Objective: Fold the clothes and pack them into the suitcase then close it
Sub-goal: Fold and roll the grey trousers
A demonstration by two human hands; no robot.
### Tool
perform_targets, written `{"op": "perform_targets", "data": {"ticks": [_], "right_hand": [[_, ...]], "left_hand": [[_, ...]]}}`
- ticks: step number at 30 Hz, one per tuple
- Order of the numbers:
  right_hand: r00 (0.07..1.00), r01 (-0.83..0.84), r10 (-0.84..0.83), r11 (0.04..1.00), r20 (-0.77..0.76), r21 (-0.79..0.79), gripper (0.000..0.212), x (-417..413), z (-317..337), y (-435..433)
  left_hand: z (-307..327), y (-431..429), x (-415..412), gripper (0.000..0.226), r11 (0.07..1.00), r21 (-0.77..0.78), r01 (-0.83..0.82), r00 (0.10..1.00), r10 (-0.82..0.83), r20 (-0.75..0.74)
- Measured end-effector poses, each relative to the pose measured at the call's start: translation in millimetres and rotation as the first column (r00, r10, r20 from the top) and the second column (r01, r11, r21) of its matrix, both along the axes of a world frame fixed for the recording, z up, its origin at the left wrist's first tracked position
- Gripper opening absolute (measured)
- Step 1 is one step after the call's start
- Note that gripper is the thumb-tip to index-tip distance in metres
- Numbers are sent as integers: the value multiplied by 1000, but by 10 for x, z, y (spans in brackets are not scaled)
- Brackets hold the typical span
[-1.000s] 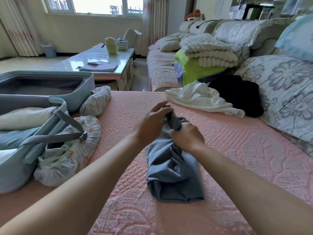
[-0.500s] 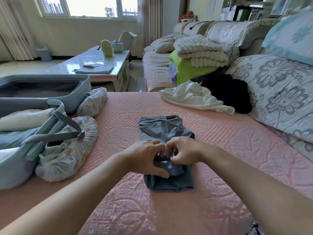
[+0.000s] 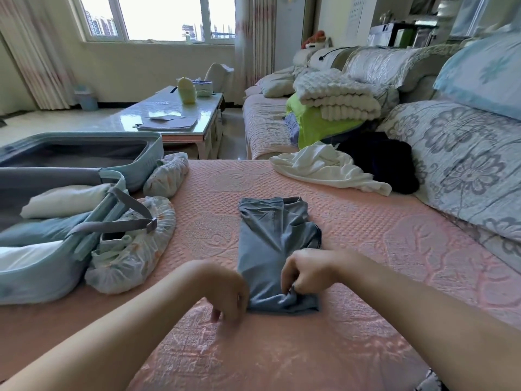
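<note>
The grey-blue garment [image 3: 272,249] lies as a narrow folded strip on the pink quilted cover [image 3: 380,249], its long edges running away from the person and its near edge just in front of both hands. The right hand [image 3: 307,273] pinches a small bunch of cloth at that near edge, fingers curled down. The left hand [image 3: 227,294] sits at the strip's near left corner, fingers bent toward the cover. It is blurred, so I cannot tell whether it grips cloth or only touches it.

To the left the open suitcase [image 3: 36,280] holds folded white and blue clothes, with a grey strap draped over its rim. Two plastic-wrapped bundles, one [image 3: 132,249] against the suitcase wall and one [image 3: 167,173] further back, stand between the suitcase and the strip, with bare cover showing between them.

On the right, bare cover runs to the floral cushion [image 3: 465,170]. Beyond the strip's far edge, well apart, lie a crumpled white garment [image 3: 324,167] and a black garment [image 3: 386,159].
</note>
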State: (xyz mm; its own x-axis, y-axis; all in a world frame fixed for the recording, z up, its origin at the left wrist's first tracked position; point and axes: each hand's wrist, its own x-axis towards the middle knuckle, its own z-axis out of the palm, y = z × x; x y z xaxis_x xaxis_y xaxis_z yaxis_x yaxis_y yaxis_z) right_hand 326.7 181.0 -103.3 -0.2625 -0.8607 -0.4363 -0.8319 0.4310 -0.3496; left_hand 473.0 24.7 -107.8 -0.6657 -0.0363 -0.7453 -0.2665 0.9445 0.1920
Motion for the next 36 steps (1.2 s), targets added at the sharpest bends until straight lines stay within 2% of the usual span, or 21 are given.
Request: {"op": "perform_targets", "data": {"ticks": [1,2,3,5,7,9,10,11,15,17,20,22,25,26,28,30,32,34,36], "right_hand": [[996,70,-68,997,54,-28,38,-13,30,-39],[987,144,-137,985,80,-91,37,-52,62,-93],[981,194,-186,966,60,-171,35,-115,87,-161],[964,213,-251,923,-84,-322,28,-263,119,-327],[930,215,-317,878,-184,-429,25,-396,87,-508],[907,227,-367,840,-208,-492,24,-517,20,-708],[896,223,-381,830,-227,-511,26,-567,-12,-816],[887,218,-390,826,-248,-521,28,-619,-44,-932],[870,178,-363,862,-333,-475,37,-801,-225,-1428],[840,157,-343,895,-420,-417,40,-863,-347,-1641],[771,155,-352,912,-531,-379,38,-945,-507,-1827],[766,189,-424,867,-483,-462,34,-1013,-532,-1887],[719,273,-598,712,-354,-647,32,-1160,-435,-1956],[692,307,-645,670,-326,-676,31,-1231,-409,-1969],[680,389,-675,664,-288,-638,32,-1379,-415,-1942],[744,436,-626,720,-234,-539,30,-1479,-499,-1849],[816,399,-547,766,-187,-504,26,-1511,-572,-1708],[855,363,-506,743,-117,-562,20,-1502,-566,-1577],[867,346,-494,694,-68,-631,15,-1481,-489,-1455]], "left_hand": [[1,-17,-18,4,997,68,-48,994,41,102],[22,-61,-67,6,989,117,-94,990,80,115],[53,-121,-132,11,976,162,-142,989,134,60],[109,-261,-290,17,921,297,-251,938,307,-160],[66,-378,-449,19,879,368,-303,771,453,-448],[-95,-461,-596,15,910,250,-330,586,405,-702],[-175,-472,-644,13,924,163,-347,542,339,-769],[-227,-459,-675,17,933,82,-352,542,274,-794],[-403,-453,-720,63,949,-170,-267,720,79,-689],[-511,-523,-709,77,949,-158,-273,751,107,-652],[-639,-682,-704,87,956,-153,-250,752,92,-653],[-692,-730,-689,87,960,-189,-207,753,33,-657],[-771,-737,-662,86,963,-192,-187,777,25,-629],[-788,-731,-652,87,966,-183,-185,789,35,-613],[-762,-726,-645,89,968,-168,-189,805,55,-591],[-708,-772,-690,86,964,-130,-234,779,105,-617],[-639,-836,-796,66,954,-31,-299,679,190,-709],[-579,-925,-941,45,938,19,-347,571,228,-789],[-532,-1035,-1127,36,933,-32,-358,462,147,-874]]}}
